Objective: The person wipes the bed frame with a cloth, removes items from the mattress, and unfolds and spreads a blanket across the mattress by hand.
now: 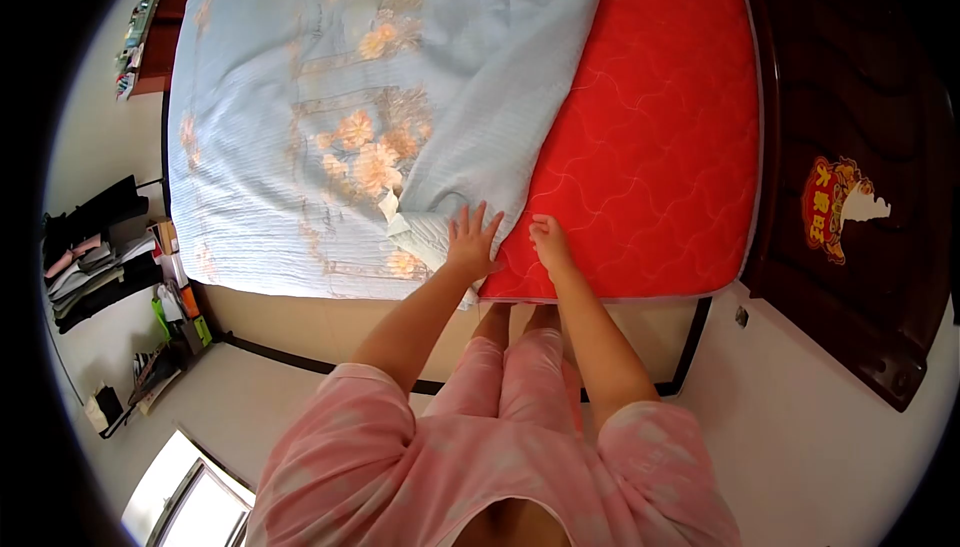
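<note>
A light blue bed cover (480, 97) with orange flowers lies over the left and middle of the bed. Its right edge is folded back at a slant, and the red mattress (650, 147) shows beside it. My left hand (472, 247) rests on the cover's near edge, fingers spread. Just left of that hand, a pale corner of the cover (415, 232) is bunched and turned up. My right hand (550, 244) is over the red mattress near its front edge, its fingers loosely bent and apart, with nothing visible in them.
A dark wooden headboard (860, 77) with a red and gold sticker (828, 209) stands at the right. Along the left wall are piled clothes (95, 257) and a shelf of small items (140, 37). A window (200, 507) is at lower left. My legs (500, 377) stand close against the bed.
</note>
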### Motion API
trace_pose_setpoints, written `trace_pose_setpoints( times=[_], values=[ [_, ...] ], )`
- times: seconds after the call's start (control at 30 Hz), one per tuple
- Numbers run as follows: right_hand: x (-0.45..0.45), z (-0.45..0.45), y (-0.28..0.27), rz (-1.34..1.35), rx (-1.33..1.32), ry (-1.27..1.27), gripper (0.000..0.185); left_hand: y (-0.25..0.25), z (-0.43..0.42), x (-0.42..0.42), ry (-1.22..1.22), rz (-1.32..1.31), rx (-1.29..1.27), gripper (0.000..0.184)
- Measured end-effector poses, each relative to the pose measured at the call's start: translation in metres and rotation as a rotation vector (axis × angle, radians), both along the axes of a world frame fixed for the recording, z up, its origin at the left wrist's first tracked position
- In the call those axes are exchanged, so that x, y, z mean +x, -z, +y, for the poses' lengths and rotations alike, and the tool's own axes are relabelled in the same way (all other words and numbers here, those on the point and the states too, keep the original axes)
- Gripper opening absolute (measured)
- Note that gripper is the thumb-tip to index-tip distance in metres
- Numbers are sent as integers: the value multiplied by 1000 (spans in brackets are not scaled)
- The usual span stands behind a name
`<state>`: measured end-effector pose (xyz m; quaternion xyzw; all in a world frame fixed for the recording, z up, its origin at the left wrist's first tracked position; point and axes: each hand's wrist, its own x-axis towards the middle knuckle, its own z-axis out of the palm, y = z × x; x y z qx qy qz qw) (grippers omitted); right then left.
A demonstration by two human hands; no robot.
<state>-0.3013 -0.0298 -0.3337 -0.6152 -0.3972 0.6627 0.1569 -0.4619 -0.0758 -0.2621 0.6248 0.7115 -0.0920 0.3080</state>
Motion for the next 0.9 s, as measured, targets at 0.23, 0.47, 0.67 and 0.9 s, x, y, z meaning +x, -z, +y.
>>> trace_pose_setpoints(
  times=[0.23, 0.47, 0.67, 0.9],
  values=[
    [12, 8, -14, 47, -202, 24, 30, 63, -22, -35, -115, 257, 310, 38],
    [37, 29, -37, 259, -378, 156, 48, -31, 33, -30, -810, -527, 359, 14],
    [18, 96, -142, 820, -432, 305, 75, -151, 46, 14, -954, -1033, 333, 17],
    [26, 193, -165, 682, -30, 390, 53, -177, 33, 67, -671, -1165, 74, 20]
  ],
)
